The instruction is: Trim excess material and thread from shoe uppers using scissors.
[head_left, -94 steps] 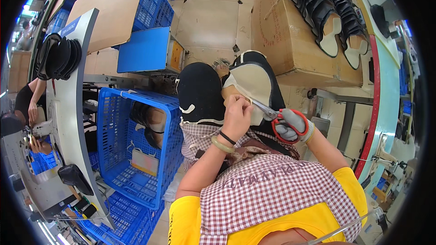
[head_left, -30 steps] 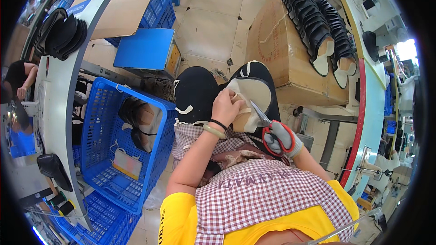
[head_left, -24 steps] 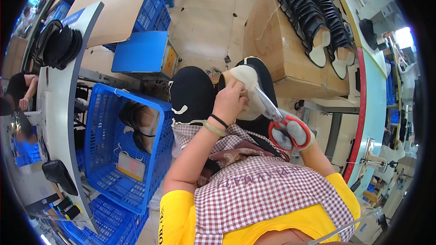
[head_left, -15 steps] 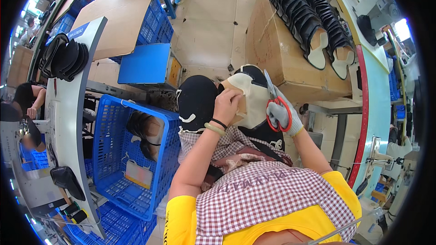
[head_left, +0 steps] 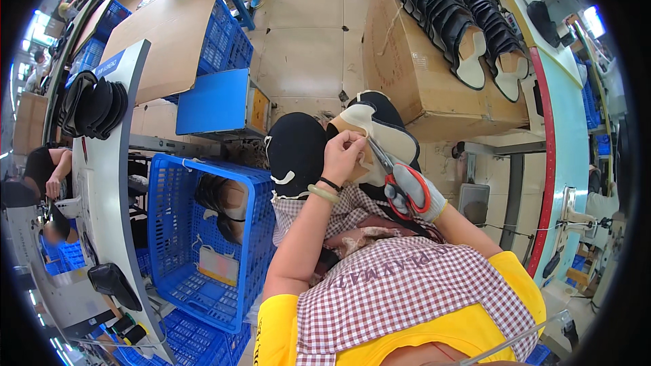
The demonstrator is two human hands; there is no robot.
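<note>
At frame centre, the left hand (head_left: 344,152) pinches a shoe upper's (head_left: 383,137) cream lining — the gloved right hand (head_left: 415,193) grips red-handled scissors (head_left: 397,177) against it.

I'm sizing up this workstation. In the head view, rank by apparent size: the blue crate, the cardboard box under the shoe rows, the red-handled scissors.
1. Blue crate and cardboard box: look alike, and fisheye bending makes it unsure.
2. Red-handled scissors, in the right hand: clearly smallest.

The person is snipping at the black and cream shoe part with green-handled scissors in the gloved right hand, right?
Not quite. The head view shows red-handled scissors, not green. The gloved right hand does hold them at the black and cream shoe part, while the bare left hand pinches its edge.
</note>
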